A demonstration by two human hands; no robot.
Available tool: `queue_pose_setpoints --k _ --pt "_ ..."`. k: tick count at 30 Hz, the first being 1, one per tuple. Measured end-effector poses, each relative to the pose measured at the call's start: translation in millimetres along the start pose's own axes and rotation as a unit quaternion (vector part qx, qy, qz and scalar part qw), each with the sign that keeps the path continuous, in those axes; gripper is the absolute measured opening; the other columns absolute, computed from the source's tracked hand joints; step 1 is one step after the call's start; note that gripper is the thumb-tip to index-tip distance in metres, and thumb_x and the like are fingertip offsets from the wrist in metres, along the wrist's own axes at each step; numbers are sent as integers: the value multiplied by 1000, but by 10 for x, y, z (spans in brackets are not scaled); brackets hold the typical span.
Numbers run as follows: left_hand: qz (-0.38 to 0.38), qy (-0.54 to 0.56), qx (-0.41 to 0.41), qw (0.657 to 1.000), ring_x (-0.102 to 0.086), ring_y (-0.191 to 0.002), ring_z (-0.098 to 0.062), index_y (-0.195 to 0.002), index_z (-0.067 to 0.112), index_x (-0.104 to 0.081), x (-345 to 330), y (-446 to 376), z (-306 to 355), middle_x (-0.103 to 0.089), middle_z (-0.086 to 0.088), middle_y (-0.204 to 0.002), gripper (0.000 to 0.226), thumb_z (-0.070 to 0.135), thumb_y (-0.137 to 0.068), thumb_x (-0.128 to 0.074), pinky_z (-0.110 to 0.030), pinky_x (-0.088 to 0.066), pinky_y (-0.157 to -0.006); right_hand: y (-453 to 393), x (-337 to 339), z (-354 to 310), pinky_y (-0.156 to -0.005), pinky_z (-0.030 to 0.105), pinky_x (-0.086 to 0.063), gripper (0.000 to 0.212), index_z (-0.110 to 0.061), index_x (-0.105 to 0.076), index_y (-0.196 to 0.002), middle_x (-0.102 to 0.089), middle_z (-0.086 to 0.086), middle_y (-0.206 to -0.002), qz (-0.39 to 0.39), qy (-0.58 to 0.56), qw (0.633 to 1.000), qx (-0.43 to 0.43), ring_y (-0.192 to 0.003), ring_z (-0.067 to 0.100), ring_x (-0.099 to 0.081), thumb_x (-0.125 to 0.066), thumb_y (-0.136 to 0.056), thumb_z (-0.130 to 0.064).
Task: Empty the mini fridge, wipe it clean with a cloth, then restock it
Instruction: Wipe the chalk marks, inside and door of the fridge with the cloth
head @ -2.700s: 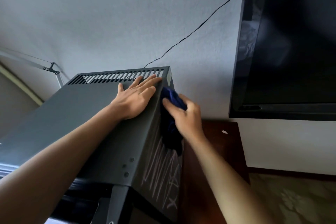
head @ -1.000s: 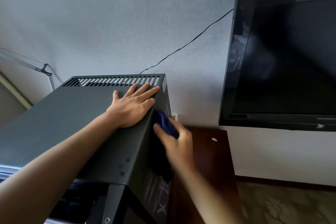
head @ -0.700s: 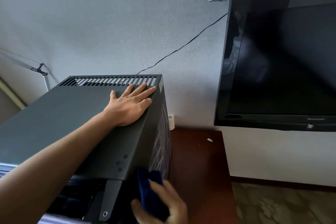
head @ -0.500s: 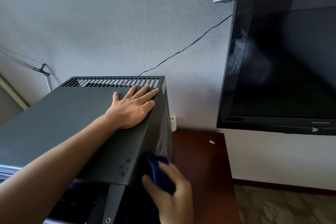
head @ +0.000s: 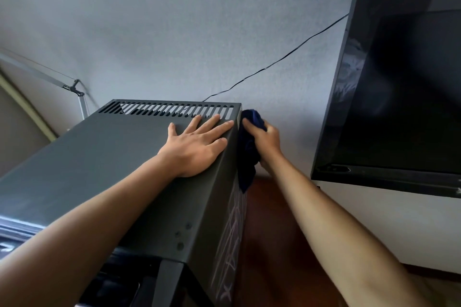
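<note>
The dark grey mini fridge (head: 104, 157) fills the lower left, with a vent grille along its back top edge. My left hand (head: 194, 144) lies flat on its top near the right edge, fingers spread. My right hand (head: 264, 137) grips a dark blue cloth (head: 248, 154) and holds it against the upper back part of the fridge's right side wall. The cloth hangs down below the hand. Pale scratch marks show lower on that side wall. The fridge's inside is hidden.
A black TV (head: 399, 87) hangs on the wall close to the right of my right arm. The fridge stands on a dark wooden cabinet (head: 272, 244). A black cable (head: 274, 65) runs along the grey wall. A metal lamp arm (head: 74, 87) stands at the left.
My right hand has carried the cloth from low on the front of the fridge's side wall up to its upper back corner. My left hand stays flat on top.
</note>
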State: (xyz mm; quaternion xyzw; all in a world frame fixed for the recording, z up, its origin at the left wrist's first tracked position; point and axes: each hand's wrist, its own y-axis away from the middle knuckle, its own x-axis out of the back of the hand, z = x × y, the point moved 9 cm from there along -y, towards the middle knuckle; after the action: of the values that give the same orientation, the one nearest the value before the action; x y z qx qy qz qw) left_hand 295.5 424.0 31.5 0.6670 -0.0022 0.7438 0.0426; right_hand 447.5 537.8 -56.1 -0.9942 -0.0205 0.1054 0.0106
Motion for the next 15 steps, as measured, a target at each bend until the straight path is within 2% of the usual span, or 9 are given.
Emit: queue_pose_setpoints --k 8,13,15 --pt "-3 0 4 1000 11 -158 -15 -155 62 -1 6 1 -17 7 24 -169 51 54 -107 -17 -69 7 -120 259 -10 -27 -91 50 -60 14 -26 -77 -98 -79 2 -97 -18 -23 999 16 -95 25 -74 -82 -84 -28" --pt "-1 -2 5 1000 10 -158 -16 -157 60 -2 17 12 12 6 23 -169 52 53 -108 -18 -70 6 -119 1020 -44 56 -87 35 -59 20 -24 -75 -105 -78 -1 -100 -33 -25 999 6 -96 21 -74 -82 -86 -27" --pt "-1 -3 6 1000 10 -158 -16 -157 59 -3 18 14 12 6 22 -170 52 54 -108 -19 -71 6 -119 1444 -62 101 -92 38 -58 30 -22 -76 -111 -78 0 -103 -42 -27 999 0 -98 19 -74 -84 -83 -31"
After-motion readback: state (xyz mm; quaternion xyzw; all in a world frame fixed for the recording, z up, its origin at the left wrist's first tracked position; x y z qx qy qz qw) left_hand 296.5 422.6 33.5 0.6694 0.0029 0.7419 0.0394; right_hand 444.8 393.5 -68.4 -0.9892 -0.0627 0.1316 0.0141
